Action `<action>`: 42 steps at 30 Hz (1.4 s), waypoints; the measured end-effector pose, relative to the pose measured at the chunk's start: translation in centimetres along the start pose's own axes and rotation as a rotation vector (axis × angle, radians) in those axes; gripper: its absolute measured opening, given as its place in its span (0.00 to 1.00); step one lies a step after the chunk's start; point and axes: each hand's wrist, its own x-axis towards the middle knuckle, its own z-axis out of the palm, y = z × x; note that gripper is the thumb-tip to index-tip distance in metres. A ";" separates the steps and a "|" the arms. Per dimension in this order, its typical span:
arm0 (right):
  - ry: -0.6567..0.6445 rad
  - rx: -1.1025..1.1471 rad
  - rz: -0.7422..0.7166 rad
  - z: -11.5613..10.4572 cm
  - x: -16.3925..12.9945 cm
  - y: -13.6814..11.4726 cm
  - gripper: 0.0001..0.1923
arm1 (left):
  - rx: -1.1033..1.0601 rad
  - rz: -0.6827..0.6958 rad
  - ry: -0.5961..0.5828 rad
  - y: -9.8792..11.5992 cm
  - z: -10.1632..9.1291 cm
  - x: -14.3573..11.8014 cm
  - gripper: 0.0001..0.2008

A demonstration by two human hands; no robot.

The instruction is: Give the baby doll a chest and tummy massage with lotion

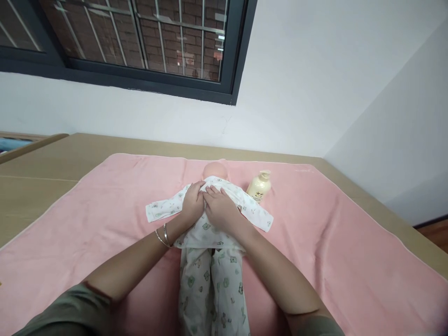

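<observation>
A baby doll (216,171) lies on its back on a pink blanket (332,242), head toward the wall. It wears a white printed top (252,210) and matching trousers (210,284). My left hand (193,201) rests on the doll's chest, fingers curled at the top's front near the collar; bangles circle that wrist. My right hand (220,209) lies beside it on the chest, fingers pressed on the same cloth. Both hands touch each other at the middle of the shirt.
A cream pump bottle (259,186) lies on the blanket just right of the doll's head. The blanket covers a tan bed surface (45,168). A white wall and a dark-framed barred window (140,42) stand behind; the bed edge runs along the right.
</observation>
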 end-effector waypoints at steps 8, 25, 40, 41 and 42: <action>0.118 -0.070 0.265 1.3 0.5 0.4 0.32 | 0.012 0.007 0.044 -0.7 0.6 0.1 0.20; 0.105 -0.218 0.339 0.7 0.4 0.4 0.30 | 0.076 0.056 0.034 -0.7 0.7 0.2 0.21; 0.052 -0.035 0.378 -1.2 1.0 3.1 0.28 | 0.287 0.115 -0.067 0.2 0.4 0.2 0.23; 0.051 -0.030 0.382 -1.0 1.1 3.3 0.30 | 0.321 0.110 -0.099 0.4 0.4 0.2 0.23; 0.052 -0.025 0.379 -0.8 1.1 3.5 0.30 | 0.357 0.101 -0.131 0.6 0.5 0.1 0.23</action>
